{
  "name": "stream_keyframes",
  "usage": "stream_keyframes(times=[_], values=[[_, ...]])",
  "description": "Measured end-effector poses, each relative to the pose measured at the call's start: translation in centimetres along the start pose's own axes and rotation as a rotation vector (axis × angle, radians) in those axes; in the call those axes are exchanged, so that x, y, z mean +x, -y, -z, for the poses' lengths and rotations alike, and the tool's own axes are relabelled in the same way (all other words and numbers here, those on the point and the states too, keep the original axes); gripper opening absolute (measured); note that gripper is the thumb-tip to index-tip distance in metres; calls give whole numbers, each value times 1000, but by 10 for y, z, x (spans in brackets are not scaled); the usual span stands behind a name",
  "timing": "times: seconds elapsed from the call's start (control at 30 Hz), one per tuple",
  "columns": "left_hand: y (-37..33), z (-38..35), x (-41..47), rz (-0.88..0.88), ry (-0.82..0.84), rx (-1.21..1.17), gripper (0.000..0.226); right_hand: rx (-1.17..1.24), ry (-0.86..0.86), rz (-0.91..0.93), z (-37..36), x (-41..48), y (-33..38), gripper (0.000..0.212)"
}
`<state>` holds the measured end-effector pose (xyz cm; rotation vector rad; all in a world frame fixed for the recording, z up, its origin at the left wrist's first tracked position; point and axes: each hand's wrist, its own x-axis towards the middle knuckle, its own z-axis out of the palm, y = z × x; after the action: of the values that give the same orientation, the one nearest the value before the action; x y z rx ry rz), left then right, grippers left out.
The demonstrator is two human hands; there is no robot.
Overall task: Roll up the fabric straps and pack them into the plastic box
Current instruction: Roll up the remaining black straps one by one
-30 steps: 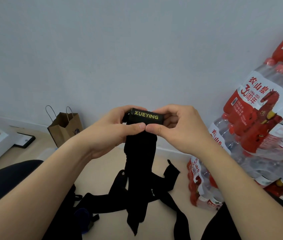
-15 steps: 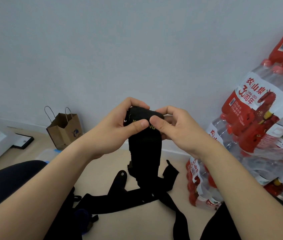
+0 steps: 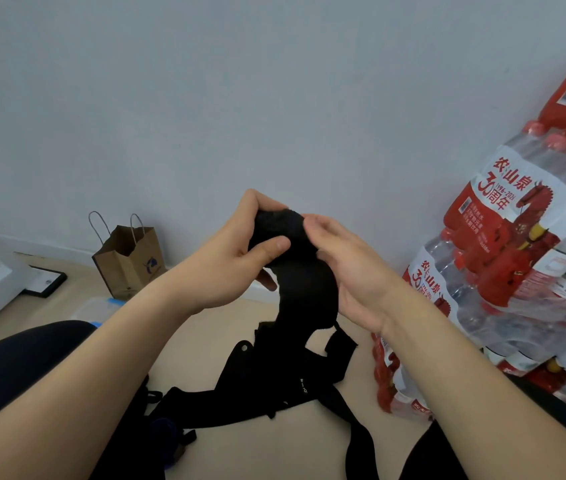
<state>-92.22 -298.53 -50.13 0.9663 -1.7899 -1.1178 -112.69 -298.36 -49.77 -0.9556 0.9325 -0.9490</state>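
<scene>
Strap in hand is black, and its top end is wound into a small tight roll held up in the air between both hands, in front of the chest. The loose length hangs down from the roll toward the floor.

The left hand has its grip clamped on the roll, thumb across the front and fingers curled over the top. This likely stops the turns from springing open. The right hand sets its thumb on the roll's right side. Its fingers pass behind the cloth, out of sight, so it seems to pinch the strap and feed the tail in straight.

Holding the work high lets the tail hang free, and its weight probably helps draw each turn snug. More straps lie tangled on the floor below, not yet rolled.

A clear container by the left knee may be the plastic box, though little of it shows. A paper bag stands by the wall, and packs of water bottles are stacked at the right.
</scene>
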Motion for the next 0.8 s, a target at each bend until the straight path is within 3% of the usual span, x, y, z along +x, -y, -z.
stream_keyframes(times=[0.13, 0.23, 0.37, 0.53, 0.67, 0.8], values=[[0, 1, 0, -8, 60, -42, 28, 35, 40, -31, -1, 1, -1, 52], [-2, -1, 1, 67, 30, -214, 20, -70, 0, 75, 0, 3, -6, 43], [2, -10, 3, 75, -108, -183, 26, -274, -123, 234, -1, 8, -12, 33], [4, -9, 3, 33, -3, -141, 30, -436, -192, 338, 0, 8, -14, 35], [10, -21, 3, 20, -172, -47, 25, -178, -149, 154, -10, 9, -20, 58], [10, -22, 4, -91, -214, 91, 20, 65, -85, 4, -12, 9, -22, 69]])
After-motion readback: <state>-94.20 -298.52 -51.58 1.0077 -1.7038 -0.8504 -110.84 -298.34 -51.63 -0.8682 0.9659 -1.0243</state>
